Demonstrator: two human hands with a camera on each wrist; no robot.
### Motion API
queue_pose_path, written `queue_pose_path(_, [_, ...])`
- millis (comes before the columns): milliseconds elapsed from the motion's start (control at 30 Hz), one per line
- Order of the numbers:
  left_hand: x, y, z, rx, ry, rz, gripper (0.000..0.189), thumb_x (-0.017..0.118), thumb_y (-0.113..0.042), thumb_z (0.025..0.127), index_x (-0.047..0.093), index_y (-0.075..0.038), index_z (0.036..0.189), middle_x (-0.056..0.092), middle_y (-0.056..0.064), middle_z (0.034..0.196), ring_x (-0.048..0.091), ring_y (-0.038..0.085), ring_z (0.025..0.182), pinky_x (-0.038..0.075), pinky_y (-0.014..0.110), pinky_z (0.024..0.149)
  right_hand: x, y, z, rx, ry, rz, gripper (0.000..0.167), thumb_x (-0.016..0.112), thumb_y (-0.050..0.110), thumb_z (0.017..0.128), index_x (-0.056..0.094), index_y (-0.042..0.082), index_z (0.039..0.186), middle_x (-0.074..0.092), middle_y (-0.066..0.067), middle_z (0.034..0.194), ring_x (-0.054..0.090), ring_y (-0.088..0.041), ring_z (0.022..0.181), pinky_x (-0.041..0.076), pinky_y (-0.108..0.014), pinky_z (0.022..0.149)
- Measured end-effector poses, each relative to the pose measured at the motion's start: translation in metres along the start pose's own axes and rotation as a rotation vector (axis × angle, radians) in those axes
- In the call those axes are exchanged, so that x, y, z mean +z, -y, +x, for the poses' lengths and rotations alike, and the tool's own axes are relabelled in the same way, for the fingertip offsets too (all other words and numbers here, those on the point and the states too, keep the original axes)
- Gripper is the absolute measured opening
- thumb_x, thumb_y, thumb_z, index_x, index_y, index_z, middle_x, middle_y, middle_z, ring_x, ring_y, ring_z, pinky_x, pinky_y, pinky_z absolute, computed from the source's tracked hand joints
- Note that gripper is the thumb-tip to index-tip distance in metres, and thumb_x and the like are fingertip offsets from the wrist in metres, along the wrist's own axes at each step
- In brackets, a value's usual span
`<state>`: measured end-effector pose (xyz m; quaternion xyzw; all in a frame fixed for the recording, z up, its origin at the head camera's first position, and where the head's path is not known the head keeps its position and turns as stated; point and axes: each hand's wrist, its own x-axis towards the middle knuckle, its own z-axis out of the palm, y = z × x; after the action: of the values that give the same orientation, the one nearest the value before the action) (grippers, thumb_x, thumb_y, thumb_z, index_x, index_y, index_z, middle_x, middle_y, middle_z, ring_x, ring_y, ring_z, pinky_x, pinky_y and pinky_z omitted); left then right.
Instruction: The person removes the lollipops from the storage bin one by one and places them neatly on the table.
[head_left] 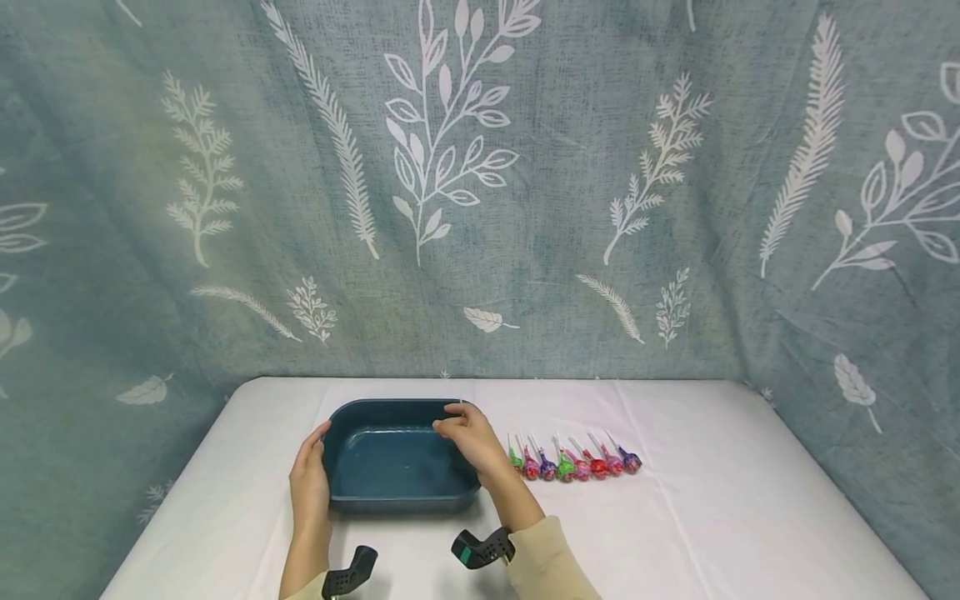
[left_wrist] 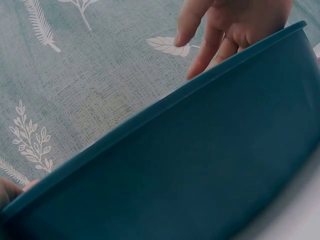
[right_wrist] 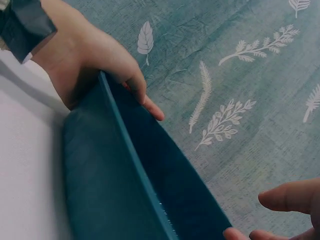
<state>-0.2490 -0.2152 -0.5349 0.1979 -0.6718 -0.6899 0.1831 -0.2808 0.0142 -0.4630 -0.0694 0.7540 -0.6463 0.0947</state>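
A dark teal rectangular basin [head_left: 397,505] stands on the white table, left of its middle. At its left end my left hand [head_left: 309,483] holds the wall and rim. Over the right end of the basin reaches my right hand [head_left: 472,437], its fingers slightly bent and thumb apart, with no thing visible in them. In the right wrist view the thumb [right_wrist: 287,196] stands clear of the rim, while a fingertip is close to it. To the right of the basin lies a row of wrapped lollipops [head_left: 566,468], their white sticks pointing away; the right forearm passes close to the leftmost one.
A white cloth [head_left: 720,500] covers the table. Behind it and at both sides hangs a grey-green curtain [head_left: 555,333] with white leaf prints. Each wrist carries a black camera [head_left: 483,548].
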Motion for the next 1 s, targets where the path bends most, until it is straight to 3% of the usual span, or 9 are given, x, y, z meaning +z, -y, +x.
queue_pose_path(167, [0.0, -0.012, -0.009, -0.008, 0.018, 0.016, 0.045, 0.028, -0.031, 0.106, 0.047, -0.015, 0.143, 0.031, 0.008, 0.155, 0.015, 0.029, 0.145, 0.009, 0.052, 0.116, 0.004, -0.006, 0.007, -0.003, 0.004, 0.001, 0.047, 0.062, 0.019, 0.092, 0.049, -0.008, 0.129, 0.069, -0.012, 0.098, 0.061, -0.038, 0.102, 0.034, -0.059, 0.102])
queue_pose_path(400, [-0.001, -0.014, -0.011, -0.003, 0.023, 0.013, 0.045, 0.027, -0.03, 0.106, 0.047, -0.016, 0.143, 0.031, 0.006, 0.155, 0.016, 0.028, 0.145, 0.01, 0.051, 0.116, 0.009, -0.01, 0.013, 0.013, 0.014, 0.006, 0.045, 0.061, 0.018, 0.093, 0.051, -0.008, 0.128, 0.07, -0.012, 0.095, 0.063, -0.037, 0.099, 0.036, -0.058, 0.101])
queue_pose_path(500, [0.0, -0.006, -0.006, 0.011, 0.014, 0.013, 0.045, 0.028, -0.033, 0.106, 0.048, -0.017, 0.142, 0.032, 0.007, 0.154, 0.017, 0.03, 0.145, 0.01, 0.053, 0.115, 0.011, -0.012, 0.017, 0.016, 0.019, 0.0, 0.043, 0.06, 0.015, 0.093, 0.051, -0.009, 0.127, 0.07, -0.015, 0.094, 0.064, -0.037, 0.097, 0.039, -0.056, 0.099])
queue_pose_path(800, [0.0, 0.039, 0.027, 0.002, -0.04, 0.038, 0.043, 0.029, -0.044, 0.103, 0.054, -0.031, 0.136, 0.039, -0.004, 0.15, 0.023, 0.021, 0.143, 0.014, 0.051, 0.115, 0.016, -0.025, 0.028, 0.038, 0.029, 0.034, 0.041, 0.058, 0.01, 0.094, 0.049, -0.014, 0.126, 0.069, -0.017, 0.096, 0.066, -0.035, 0.096, 0.043, -0.049, 0.098])
queue_pose_path(1000, [-0.001, 0.039, 0.027, 0.017, -0.035, 0.031, 0.043, 0.03, -0.046, 0.103, 0.054, -0.031, 0.136, 0.038, -0.005, 0.15, 0.022, 0.021, 0.144, 0.014, 0.051, 0.115, 0.018, -0.027, 0.033, 0.067, 0.045, 0.098, 0.042, 0.058, 0.008, 0.094, 0.046, -0.02, 0.123, 0.068, -0.025, 0.098, 0.065, -0.038, 0.098, 0.05, -0.044, 0.091])
